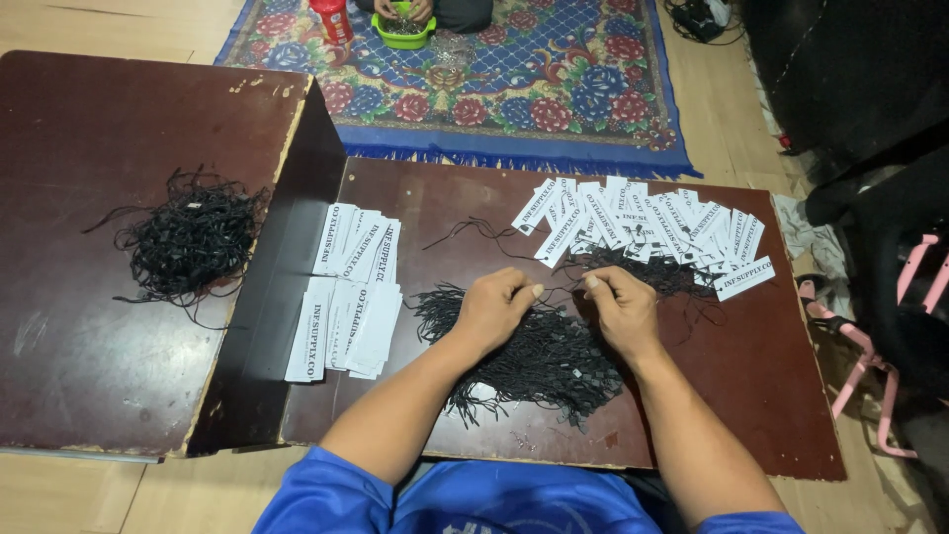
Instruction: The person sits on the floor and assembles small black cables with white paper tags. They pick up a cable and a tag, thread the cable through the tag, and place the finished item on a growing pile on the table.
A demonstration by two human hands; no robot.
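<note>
Black cords (539, 361) | heaped on worktop (751, 396) beneath both hands | left hand (491, 309) and right hand (620, 309) each pinch closed on one strand | judged light, limp, tangle-prone; take near an end | white tags (647, 225) beyond.

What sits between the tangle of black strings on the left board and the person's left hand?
In the head view, between that tangle and the left hand lie the board's raised dark edge and two stacks of white paper tags.

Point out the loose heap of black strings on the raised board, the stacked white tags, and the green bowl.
Heap of black strings (191, 237), head view, middle of the tangle.
Stacked white tags (346, 316), head view, top tag's face.
Green bowl (403, 40), head view, front rim.
</note>
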